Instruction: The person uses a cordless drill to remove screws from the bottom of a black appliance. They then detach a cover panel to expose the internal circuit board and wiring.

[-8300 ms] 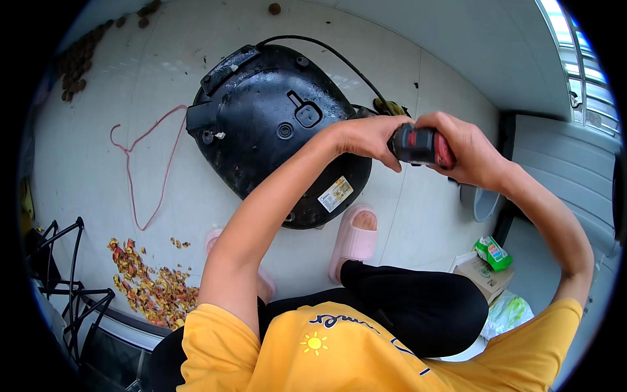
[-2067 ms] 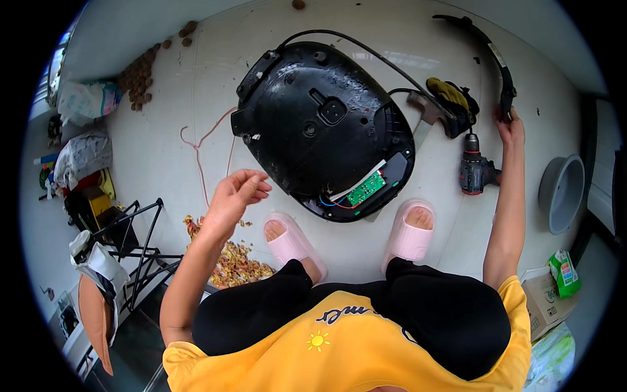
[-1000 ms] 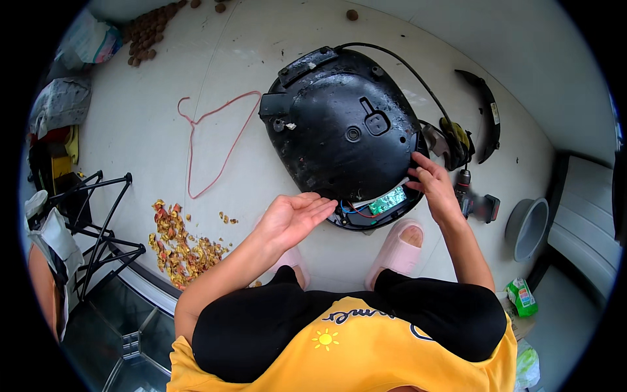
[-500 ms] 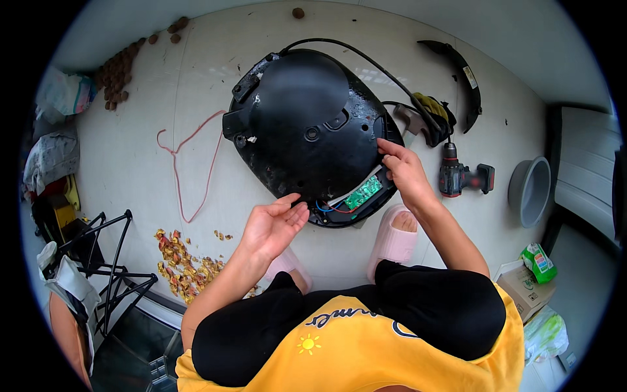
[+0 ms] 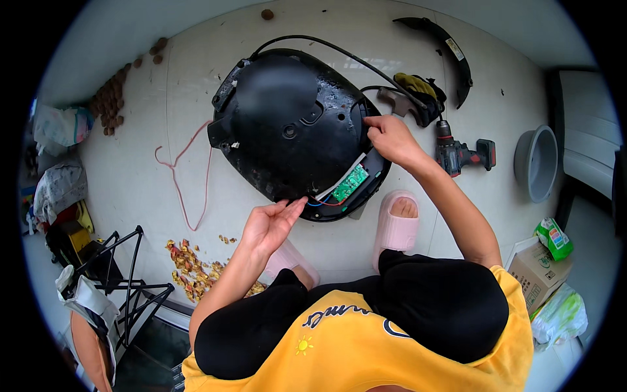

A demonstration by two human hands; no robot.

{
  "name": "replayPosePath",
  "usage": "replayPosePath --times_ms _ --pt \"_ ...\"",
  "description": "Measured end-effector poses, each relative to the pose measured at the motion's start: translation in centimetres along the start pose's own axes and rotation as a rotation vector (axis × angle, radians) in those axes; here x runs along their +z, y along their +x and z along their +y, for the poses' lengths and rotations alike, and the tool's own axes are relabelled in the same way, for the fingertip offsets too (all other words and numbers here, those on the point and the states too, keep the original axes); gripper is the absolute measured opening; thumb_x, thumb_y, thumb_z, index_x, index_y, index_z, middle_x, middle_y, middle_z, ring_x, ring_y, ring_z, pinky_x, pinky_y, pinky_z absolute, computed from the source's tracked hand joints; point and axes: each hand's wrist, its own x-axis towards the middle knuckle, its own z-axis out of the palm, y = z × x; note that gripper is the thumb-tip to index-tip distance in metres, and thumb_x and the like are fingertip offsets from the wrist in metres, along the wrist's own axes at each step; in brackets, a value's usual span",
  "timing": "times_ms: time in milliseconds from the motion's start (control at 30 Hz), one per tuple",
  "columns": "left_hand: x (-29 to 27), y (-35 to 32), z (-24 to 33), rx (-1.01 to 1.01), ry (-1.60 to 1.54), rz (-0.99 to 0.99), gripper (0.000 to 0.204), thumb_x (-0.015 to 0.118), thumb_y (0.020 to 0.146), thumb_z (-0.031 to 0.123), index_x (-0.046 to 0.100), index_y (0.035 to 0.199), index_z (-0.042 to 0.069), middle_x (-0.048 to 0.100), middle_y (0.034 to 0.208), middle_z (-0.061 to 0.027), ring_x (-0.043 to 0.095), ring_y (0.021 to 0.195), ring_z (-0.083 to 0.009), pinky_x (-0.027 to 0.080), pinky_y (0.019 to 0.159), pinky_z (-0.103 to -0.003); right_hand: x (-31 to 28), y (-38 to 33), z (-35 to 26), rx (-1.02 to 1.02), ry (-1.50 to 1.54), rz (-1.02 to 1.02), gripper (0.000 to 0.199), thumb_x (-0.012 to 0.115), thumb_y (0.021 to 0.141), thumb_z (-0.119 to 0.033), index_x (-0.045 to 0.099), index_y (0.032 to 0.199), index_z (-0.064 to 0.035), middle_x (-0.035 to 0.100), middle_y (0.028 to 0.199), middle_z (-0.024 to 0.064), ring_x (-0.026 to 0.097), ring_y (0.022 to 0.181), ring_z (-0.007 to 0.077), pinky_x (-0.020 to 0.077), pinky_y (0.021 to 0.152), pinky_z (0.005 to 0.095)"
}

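In front of me on the floor lies a rounded black appliance, with its black plastic cover [image 5: 261,144] sitting askew on it. Along the near right side a gap exposes a green circuit board [image 5: 351,182] with red and blue wires beside it. My left hand [image 5: 269,225], palm turned up, has its fingertips closed on the cover's near edge. At the right edge of the cover, my right hand [image 5: 394,140] is closed with its fingers curled; the fingertips are partly hidden.
A black power cord [image 5: 333,47] arcs over the far side. To the right are a cordless drill [image 5: 462,153], a curved black strip [image 5: 450,49] and a grey basin [image 5: 537,163]. A pink wire hanger [image 5: 175,171] and dry peelings [image 5: 196,268] lie left.
My right hand's fingers have curled in at the cover's right edge. The left fingers have drawn together on the near edge. The whole view has shifted slightly.
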Motion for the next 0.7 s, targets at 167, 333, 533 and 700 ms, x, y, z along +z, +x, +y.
replayPosePath --times_ms 167,333,533,700 --pt "-0.1 0.0 -0.1 0.024 0.092 -0.068 0.037 0.034 0.085 -0.012 0.028 0.121 -0.014 0.024 0.138 -0.0355 0.032 0.131 -0.0432 0.032 0.111 -0.048 0.0 1.1 2.2 -0.033 0.167 -0.037 0.035 0.048 0.074 -0.017 0.064 0.096 0.0045 0.064 0.083 0.0245 0.064 0.082 0.0359 0.0474 0.077 0.04" --pt "-1.4 1.1 0.3 0.085 0.066 0.026 0.044 0.036 0.085 -0.011 0.029 0.129 -0.014 0.03 0.137 -0.032 0.039 0.127 -0.0399 0.035 0.109 -0.044 0.2 3.1 2.2 0.08 0.2 -0.158 0.032 0.049 0.081 -0.016 0.065 0.099 0.005 0.065 0.08 0.0124 0.059 0.071 0.0189 0.0465 0.067 0.0311" --pt "-2.5 0.9 0.6 0.002 0.14 -0.096 0.046 0.035 0.087 -0.006 0.03 0.132 -0.012 0.041 0.133 -0.0283 0.045 0.124 -0.0355 0.043 0.102 -0.041 -3.2 5.0 0.3 0.478 0.479 -0.307 0.018 0.054 0.084 -0.016 0.064 0.076 -0.0026 0.047 0.058 -0.002 0.032 0.043 0.0071 0.023 0.036 0.0248" --pt "-2.6 0.8 0.8 -0.007 0.175 -0.15 0.047 0.036 0.087 -0.004 0.03 0.133 -0.011 0.04 0.134 -0.0276 0.046 0.123 -0.0352 0.044 0.099 -0.04 -2.1 4.8 1.2 0.372 0.405 -0.419 0.025 0.053 0.086 -0.017 0.054 0.063 -0.0067 0.045 0.057 -0.0036 0.032 0.044 0.0052 0.0223 0.038 0.0242"
